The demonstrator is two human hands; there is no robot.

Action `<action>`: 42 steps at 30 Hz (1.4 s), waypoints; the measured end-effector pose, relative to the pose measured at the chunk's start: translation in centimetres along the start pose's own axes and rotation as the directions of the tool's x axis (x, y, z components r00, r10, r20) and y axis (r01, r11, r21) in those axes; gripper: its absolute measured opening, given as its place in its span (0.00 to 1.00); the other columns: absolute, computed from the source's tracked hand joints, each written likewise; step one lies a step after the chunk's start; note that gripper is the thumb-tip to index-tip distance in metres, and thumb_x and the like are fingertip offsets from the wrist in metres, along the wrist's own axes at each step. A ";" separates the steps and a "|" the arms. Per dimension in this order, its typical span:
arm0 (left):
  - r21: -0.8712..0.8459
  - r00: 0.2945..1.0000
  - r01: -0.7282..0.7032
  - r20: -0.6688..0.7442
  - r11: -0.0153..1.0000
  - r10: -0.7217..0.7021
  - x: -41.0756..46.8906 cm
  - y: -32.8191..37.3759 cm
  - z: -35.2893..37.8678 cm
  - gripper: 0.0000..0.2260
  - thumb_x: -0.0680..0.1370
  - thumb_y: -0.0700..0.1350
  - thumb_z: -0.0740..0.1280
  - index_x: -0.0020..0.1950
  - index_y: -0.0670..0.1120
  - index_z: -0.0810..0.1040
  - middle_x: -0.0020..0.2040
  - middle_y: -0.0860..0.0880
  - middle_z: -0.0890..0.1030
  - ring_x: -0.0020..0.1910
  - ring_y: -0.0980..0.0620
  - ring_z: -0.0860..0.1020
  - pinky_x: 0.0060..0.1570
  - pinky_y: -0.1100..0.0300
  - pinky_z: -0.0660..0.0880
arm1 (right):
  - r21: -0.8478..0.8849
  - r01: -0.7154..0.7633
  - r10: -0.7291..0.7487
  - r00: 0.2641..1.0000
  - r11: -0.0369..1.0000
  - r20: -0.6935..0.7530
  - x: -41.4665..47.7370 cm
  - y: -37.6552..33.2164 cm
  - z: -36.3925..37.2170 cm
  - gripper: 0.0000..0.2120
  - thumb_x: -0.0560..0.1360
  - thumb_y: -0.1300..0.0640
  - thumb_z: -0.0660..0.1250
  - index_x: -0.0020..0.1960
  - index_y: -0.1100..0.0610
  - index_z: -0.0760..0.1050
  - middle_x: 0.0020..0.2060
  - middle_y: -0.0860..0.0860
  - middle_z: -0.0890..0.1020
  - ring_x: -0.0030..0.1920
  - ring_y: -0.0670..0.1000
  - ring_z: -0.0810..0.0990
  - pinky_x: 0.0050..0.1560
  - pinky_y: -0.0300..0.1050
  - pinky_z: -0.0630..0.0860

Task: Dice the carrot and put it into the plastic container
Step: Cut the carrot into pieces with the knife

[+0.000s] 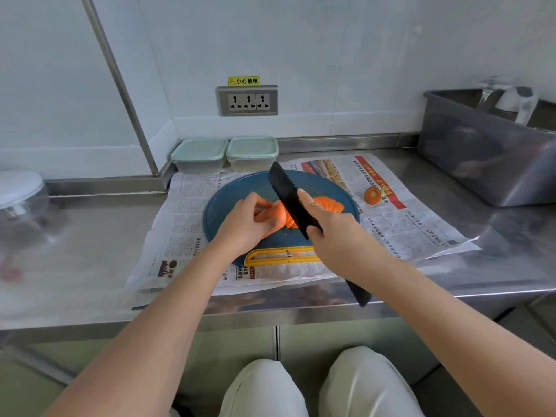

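Carrot (328, 204) lies sliced on the blue board (240, 188). Left hand (249, 224) is curled over it, pinning it down, and right hand (334, 236) grips a black knife (288, 197) with the blade across the slices. Two lidded containers (252, 152) sit behind by the wall. The yellow sticker (243, 81) above the sockets (248, 101) reads 小心触电. Newspaper (406, 224) underneath, print too small to read.

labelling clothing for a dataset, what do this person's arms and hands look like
The left forearm and right forearm are bare right to the frame edge, so no sleeves show. The left hand and right hand wear no gloves, and no watch, bracelet or ring is visible. The only clothing in view is pale trousers at the bottom.
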State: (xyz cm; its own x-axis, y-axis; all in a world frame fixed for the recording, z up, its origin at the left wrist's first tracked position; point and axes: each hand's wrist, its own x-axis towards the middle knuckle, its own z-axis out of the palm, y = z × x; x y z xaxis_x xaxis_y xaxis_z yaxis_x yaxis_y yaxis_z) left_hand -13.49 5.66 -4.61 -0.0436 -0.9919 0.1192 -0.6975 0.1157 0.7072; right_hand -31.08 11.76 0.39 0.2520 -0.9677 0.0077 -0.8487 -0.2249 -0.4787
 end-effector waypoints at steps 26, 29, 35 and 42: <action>0.007 1.000 -0.011 -0.005 1.000 0.011 0.1 -0.1 0.0 0.18 0.74 0.55 0.69 0.59 0.51 0.70 0.59 0.49 0.76 0.54 0.53 0.76 0.48 0.60 0.73 | 0.083 -0.049 0.047 0.998 0.995 0.029 1.6 -1.0 -0.3 0.30 0.82 0.61 0.53 0.78 0.43 0.45 0.49 0.57 0.78 0.32 0.49 0.74 0.37 0.50 0.80; 0.018 1.000 -0.009 0.014 1.000 0.009 0.3 -0.2 -0.1 0.17 0.74 0.54 0.69 0.59 0.51 0.70 0.59 0.49 0.75 0.55 0.52 0.76 0.49 0.58 0.73 | 0.116 -0.064 0.055 0.995 0.991 0.085 2.2 -1.1 -1.6 0.31 0.80 0.62 0.54 0.78 0.44 0.48 0.44 0.56 0.77 0.29 0.50 0.76 0.27 0.43 0.77; 0.025 1.000 -0.005 0.030 1.000 0.004 0.3 -0.1 -0.1 0.18 0.74 0.54 0.69 0.59 0.50 0.70 0.57 0.49 0.76 0.52 0.53 0.76 0.45 0.60 0.72 | 0.080 -0.118 0.092 0.957 0.990 0.274 3.7 -2.4 -4.6 0.20 0.80 0.65 0.54 0.71 0.61 0.61 0.30 0.54 0.75 0.25 0.47 0.72 0.27 0.37 0.71; 0.027 1.000 -0.012 0.025 1.000 0.011 0.5 0.0 -0.2 0.16 0.75 0.55 0.67 0.58 0.49 0.70 0.55 0.49 0.75 0.49 0.55 0.75 0.39 0.65 0.69 | -0.086 0.015 0.007 0.968 0.996 0.251 4.8 -3.5 -4.8 0.19 0.80 0.62 0.55 0.70 0.62 0.68 0.39 0.48 0.70 0.28 0.40 0.70 0.28 0.32 0.66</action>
State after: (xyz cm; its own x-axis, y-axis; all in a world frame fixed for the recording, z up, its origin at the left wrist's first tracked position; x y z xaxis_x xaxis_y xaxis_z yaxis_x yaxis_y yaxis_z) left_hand -13.38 5.14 -4.41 -0.0695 -0.9915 0.1097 -0.7161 0.1262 0.6865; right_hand -29.15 7.39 6.32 0.3546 -0.9097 -0.2160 -0.8817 -0.2484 -0.4012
